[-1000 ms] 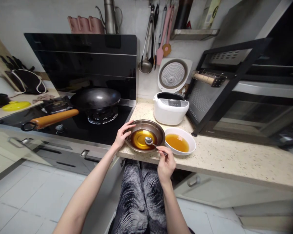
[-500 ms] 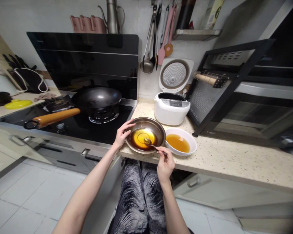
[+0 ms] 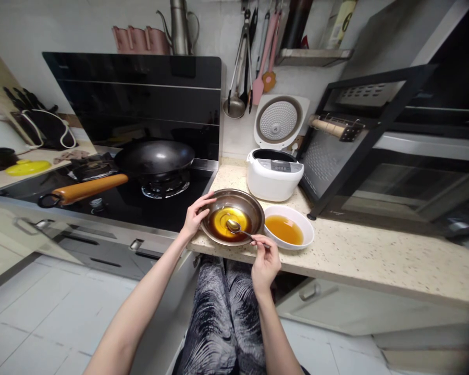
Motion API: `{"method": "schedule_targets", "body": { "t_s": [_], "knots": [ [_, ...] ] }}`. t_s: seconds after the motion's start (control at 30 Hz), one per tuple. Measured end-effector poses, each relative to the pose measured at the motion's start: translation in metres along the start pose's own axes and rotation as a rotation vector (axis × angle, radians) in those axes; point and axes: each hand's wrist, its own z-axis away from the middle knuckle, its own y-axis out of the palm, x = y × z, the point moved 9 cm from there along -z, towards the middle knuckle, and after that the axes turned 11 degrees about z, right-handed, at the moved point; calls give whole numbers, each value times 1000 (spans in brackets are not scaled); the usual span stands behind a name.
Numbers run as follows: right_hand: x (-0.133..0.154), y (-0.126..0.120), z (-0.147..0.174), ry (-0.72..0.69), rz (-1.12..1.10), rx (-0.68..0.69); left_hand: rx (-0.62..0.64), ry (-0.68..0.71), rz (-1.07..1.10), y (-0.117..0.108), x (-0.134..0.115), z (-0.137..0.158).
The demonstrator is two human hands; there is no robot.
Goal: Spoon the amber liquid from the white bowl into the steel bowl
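A metal bowl (image 3: 254, 207) with amber-yellow liquid (image 3: 221, 217) in it stands at the counter's front edge. My left hand (image 3: 195, 214) grips its left rim, fingers over the edge. Between the thumb and fingers of my right hand (image 3: 266, 260) is the handle of a metal spoon (image 3: 233, 226). The spoon's head is in the bowl, at the liquid, though how deep I cannot tell. Close on the right is a white bowl (image 3: 309, 229) of orange-brown liquid (image 3: 284, 229).
Behind the bowls stands a white rice cooker (image 3: 274, 183) with its lid up. To the left, a black wok (image 3: 156, 156) sits on the stove, its wooden handle (image 3: 91, 188) pointing towards the front. A black rack with an oven (image 3: 410, 192) is on the right. Utensils (image 3: 245, 62) hang on the wall.
The spoon's head has shifted slightly left within the metal bowl, and my right hand has turned a little with it. My left hand stays on the rim.
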Motion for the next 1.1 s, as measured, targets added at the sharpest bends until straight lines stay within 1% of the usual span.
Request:
{"method": "schedule_targets", "body": {
  "t_s": [0.27,0.63,0.83,1.1],
  "knots": [
    [9,-13,-8,-14,7,-100,4,-9,-6,1,1,0],
    [21,-24,-19,-39,2,-138,3,-12,-10,-1,6,0],
    [20,-31,-27,-23,2,-167,13,-17,-23,0,6,0],
    [25,-57,-40,-48,77,-312,13,-28,-29,0,4,0]
  ]
}}
